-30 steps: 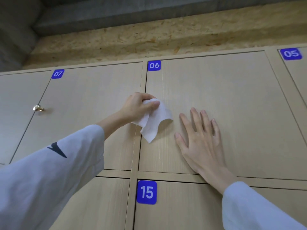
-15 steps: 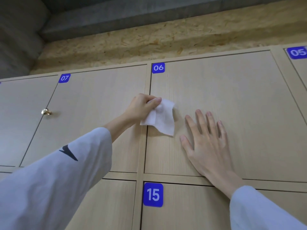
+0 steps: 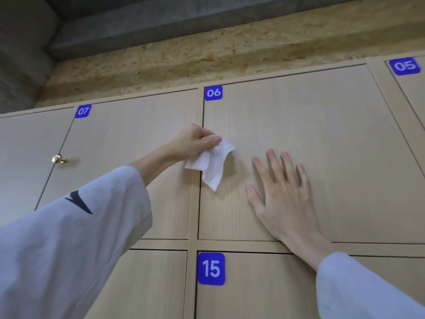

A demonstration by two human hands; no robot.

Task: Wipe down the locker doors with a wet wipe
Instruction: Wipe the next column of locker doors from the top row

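Wipe lower, near door edge

Four blue number labels — 05, 06, 07, 15; one brass knob; one white wipe — two hands.

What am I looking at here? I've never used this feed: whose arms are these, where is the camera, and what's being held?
No machine: a person's two bare hands, filmed from a camera worn on their head, looking up at wooden lockers. The left hand pinches a white wet wipe at the left edge of the locker door labelled 06. The right hand rests flat and open on that same door. Door 07 is left, 15 below.
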